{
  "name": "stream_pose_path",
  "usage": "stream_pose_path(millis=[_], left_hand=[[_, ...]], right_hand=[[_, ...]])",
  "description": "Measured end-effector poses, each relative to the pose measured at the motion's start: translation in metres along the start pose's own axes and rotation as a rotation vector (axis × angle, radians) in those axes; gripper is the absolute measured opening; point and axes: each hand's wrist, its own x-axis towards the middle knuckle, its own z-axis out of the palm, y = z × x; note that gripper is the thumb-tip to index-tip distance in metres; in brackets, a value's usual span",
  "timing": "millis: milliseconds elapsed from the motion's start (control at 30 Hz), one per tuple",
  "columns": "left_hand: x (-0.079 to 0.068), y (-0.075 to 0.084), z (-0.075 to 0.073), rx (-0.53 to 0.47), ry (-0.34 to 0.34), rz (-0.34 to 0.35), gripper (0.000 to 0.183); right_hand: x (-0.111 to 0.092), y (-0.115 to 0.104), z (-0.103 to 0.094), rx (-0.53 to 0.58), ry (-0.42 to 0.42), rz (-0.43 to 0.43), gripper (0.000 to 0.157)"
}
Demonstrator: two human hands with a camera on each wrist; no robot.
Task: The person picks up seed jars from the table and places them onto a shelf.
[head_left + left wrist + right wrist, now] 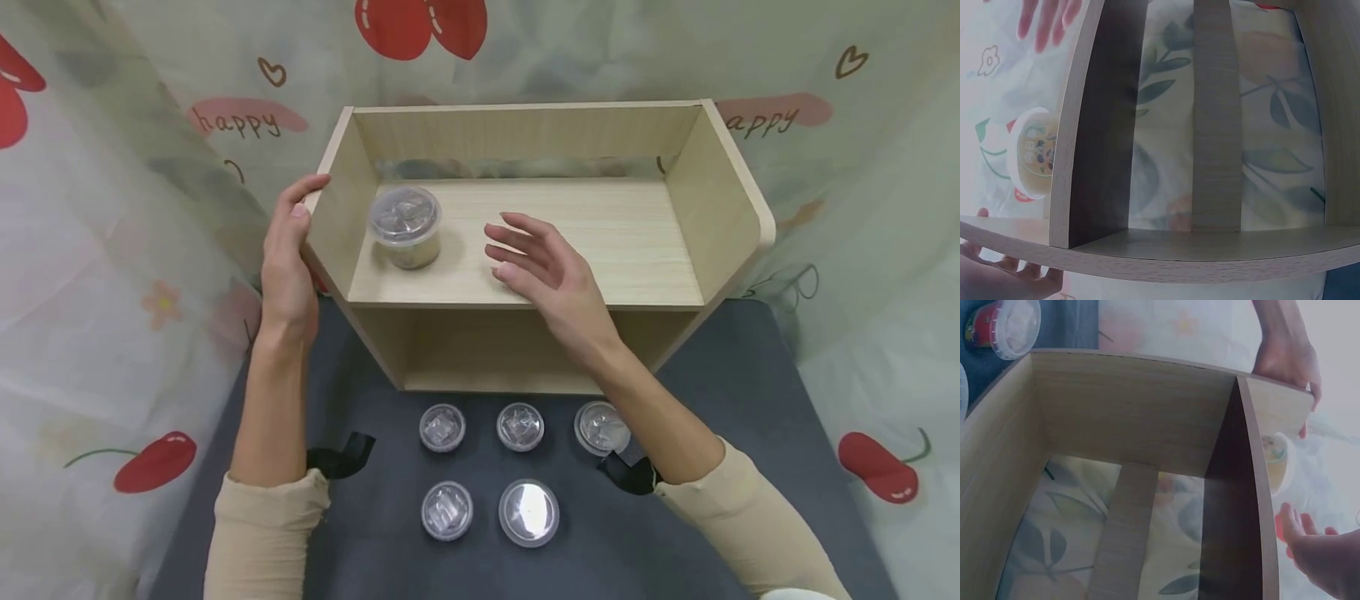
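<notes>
A two-tier pale wooden shelf (630,233) stands on the dark tabletop. My left hand (288,258) grips the edge of its left side panel, fingers curled over the board, as the right wrist view also shows. On the upper tier, near that panel, sits a lidded clear plastic cup (406,227) with clear wrapped stuff under its lid and yellowish contents lower down. My right hand (551,275) hovers over the upper tier to the right of the cup, fingers relaxed and apart from it, holding nothing. The lower tier (1216,244) holds nothing that I can see.
Several similar lidded cups stand on the dark table (360,533) in front of the shelf, among them one with a shiny lid (528,512). Black straps (341,456) hang at both wrists. A printed curtain (150,250) surrounds the table behind and at the sides.
</notes>
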Motion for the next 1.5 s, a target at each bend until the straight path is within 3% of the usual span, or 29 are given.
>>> stream_pose_path(millis=[267, 700, 1500], left_hand=[[-0.001, 0.0, -0.001, 0.009, 0.0, -0.001, 0.039], [-0.002, 0.0, -0.001, -0.007, 0.015, 0.001, 0.039], [-0.002, -0.001, 0.0, -0.009, -0.007, 0.015, 0.038]], right_hand=[[-0.026, 0.001, -0.013, 0.052, -0.018, -0.008, 0.051], [-0.068, 0.016, -0.038, -0.02, -0.081, -0.027, 0.057], [-0.134, 0.074, -0.086, -0.154, -0.006, 0.072, 0.056]])
